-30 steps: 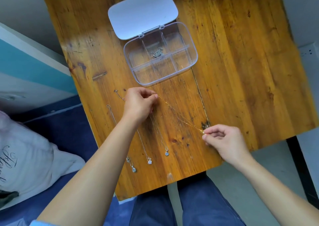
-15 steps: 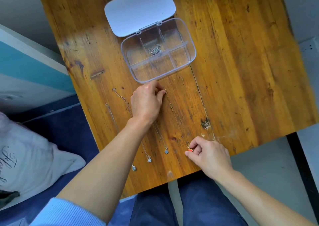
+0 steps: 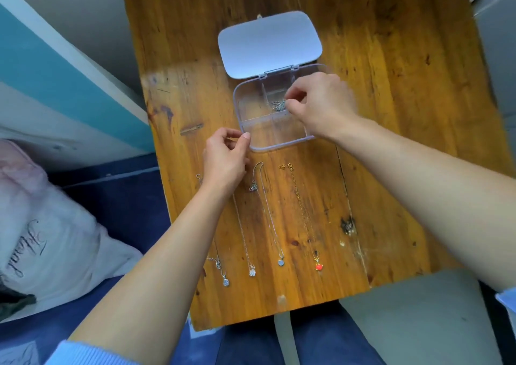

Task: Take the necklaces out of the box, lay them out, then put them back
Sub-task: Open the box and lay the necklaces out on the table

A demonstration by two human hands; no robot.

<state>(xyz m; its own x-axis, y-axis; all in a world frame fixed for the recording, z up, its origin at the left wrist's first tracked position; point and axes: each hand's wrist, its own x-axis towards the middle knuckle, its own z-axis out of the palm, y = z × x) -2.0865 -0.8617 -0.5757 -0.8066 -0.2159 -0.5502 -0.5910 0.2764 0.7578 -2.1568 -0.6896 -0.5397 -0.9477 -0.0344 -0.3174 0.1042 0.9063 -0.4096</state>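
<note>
A clear plastic box (image 3: 238,105) with dividers stands open on the wooden table (image 3: 391,113), its white lid (image 3: 269,43) folded back. A bunched silver necklace (image 3: 278,105) lies in a middle compartment. My right hand (image 3: 321,105) reaches over the box and pinches that necklace with thumb and forefinger. My left hand (image 3: 226,161) pinches the box's front left corner. In front of the box, several necklaces lie stretched out side by side: silver ones with small pendants (image 3: 252,273) and a gold chain with a red pendant (image 3: 319,266).
The table's near edge is just behind the pendants, with my blue-trousered legs (image 3: 279,345) below it. A pale cushion (image 3: 42,225) lies on a dark blue surface at the left. A teal and white wall panel stands at the far left.
Both hands let go of the gold necklace, which now lies flat. My right hand moved up into the box and took the silver necklace. My left hand shifted to the box's corner.
</note>
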